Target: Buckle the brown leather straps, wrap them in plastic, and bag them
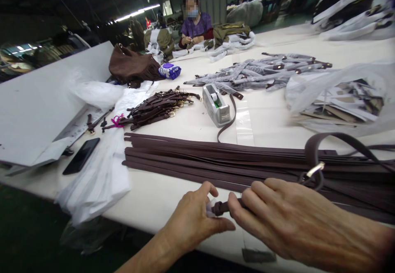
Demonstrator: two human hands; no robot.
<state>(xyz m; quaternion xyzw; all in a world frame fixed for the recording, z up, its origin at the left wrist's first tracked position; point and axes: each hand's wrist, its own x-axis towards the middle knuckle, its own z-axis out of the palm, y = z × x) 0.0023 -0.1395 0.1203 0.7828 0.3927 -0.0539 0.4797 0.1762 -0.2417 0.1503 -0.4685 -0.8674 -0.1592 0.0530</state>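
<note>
My left hand (197,213) is curved in a C around the end of a dark brown strap (221,208), its thumb and forefinger apart. A small translucent piece (210,208), perhaps clear film, lies at the strap end against the inside of that hand. My right hand (271,213) is closed on the same strap, just right of its looped end. Above the right hand a brown strap loop with a gold-coloured buckle (315,170) arches up; whether it is the same strap is hidden. Long flat brown strips (185,153) lie stacked just beyond both hands.
A grey tape dispenser (216,105) stands mid-table. Around it lie bundled buckled straps (160,107), plastic-wrapped straps (247,72) and a clear bag of scraps (342,100). At left are a phone (81,156) and white plastic sheets (105,174). A masked person (196,26) works across the table.
</note>
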